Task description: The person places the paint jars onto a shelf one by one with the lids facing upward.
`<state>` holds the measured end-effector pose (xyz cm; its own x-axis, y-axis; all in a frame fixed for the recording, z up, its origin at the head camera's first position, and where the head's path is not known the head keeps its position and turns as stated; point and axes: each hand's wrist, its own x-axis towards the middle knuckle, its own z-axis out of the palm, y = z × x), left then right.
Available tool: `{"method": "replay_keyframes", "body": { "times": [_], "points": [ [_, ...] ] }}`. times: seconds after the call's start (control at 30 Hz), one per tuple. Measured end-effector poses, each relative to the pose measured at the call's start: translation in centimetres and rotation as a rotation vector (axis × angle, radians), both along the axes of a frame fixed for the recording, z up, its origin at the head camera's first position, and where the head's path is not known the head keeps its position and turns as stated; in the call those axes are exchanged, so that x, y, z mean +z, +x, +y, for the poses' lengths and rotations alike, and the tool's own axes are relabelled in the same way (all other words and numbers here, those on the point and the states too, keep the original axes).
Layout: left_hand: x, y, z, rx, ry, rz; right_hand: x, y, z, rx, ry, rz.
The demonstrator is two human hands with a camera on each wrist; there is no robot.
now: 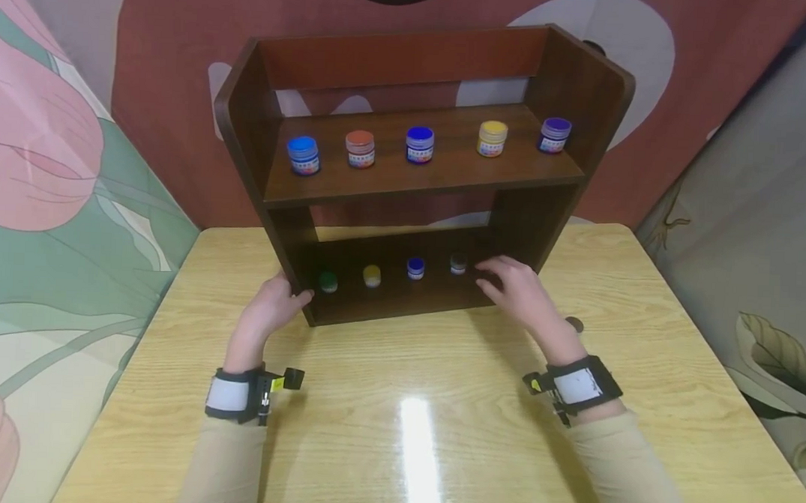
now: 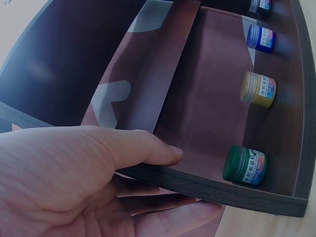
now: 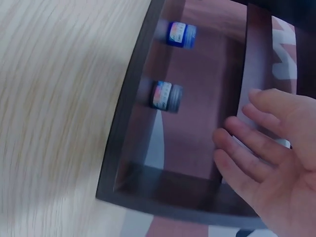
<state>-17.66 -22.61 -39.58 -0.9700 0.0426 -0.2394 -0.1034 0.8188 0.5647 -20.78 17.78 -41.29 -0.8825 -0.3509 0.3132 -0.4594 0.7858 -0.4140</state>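
Note:
My left hand grips the left side panel of a dark brown two-tier shelf, thumb on the inner face and fingers outside. Closest to it on the lower tier stands a green paint jar. Further right are a yellow jar, a blue jar and a dark jar. My right hand hovers at the right part of the lower tier, beside the dark jar and apart from it. Its fingers are spread and slightly bent, with nothing between them.
On the upper tier stand a light blue jar, an orange-red jar, another blue jar, another yellow jar and a purple jar. Beneath the shelf is a light wooden table. Patterned cloth hangs behind.

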Motion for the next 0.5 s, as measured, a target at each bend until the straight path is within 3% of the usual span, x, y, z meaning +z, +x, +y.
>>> {"method": "replay_keyframes", "body": {
  "times": [0.5],
  "points": [
    [0.1,-0.1,0.0,-0.005,-0.011,-0.001,0.8,2.1,6.0,0.041,0.117,-0.191]
  ]
}}
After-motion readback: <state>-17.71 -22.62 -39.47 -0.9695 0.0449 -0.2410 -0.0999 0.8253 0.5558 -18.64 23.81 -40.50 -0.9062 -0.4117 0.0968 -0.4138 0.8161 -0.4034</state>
